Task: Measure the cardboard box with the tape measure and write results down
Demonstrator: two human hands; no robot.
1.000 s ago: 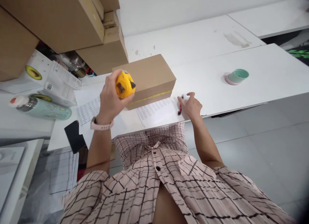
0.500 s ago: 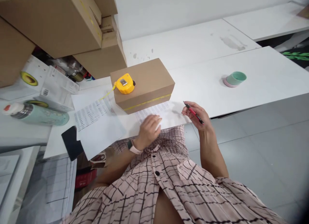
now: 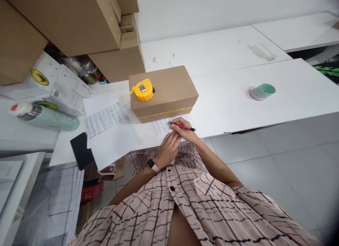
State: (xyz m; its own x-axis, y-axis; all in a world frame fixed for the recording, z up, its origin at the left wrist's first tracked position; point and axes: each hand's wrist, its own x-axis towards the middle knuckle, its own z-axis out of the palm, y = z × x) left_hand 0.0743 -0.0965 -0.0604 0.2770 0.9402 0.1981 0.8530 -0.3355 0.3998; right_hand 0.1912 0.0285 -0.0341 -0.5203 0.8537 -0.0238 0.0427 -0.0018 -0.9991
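Observation:
My right hand (image 3: 186, 132) grips a red pen (image 3: 182, 126), its tip over a printed sheet (image 3: 162, 127) at the near edge of the white table (image 3: 238, 97). My left hand (image 3: 167, 150) lies flat on that sheet beside it, fingers stretched out, a watch on the wrist. Just beyond the sheet stands a small cardboard box (image 3: 169, 92) with a yellow band. A yellow tape measure (image 3: 143, 90) rests on the box's left top, its tape trailing off to the left.
A second printed sheet (image 3: 106, 129) and a black phone (image 3: 81, 150) lie left of the box. Big cardboard boxes (image 3: 79, 23) are stacked at the back left above white cartons and a pale green bottle (image 3: 45, 119). A green cup (image 3: 263, 90) stands to the right.
My left hand set the tape measure on the box, then came down flat on the sheet. My right hand picked up the red pen and brought it left to the sheet.

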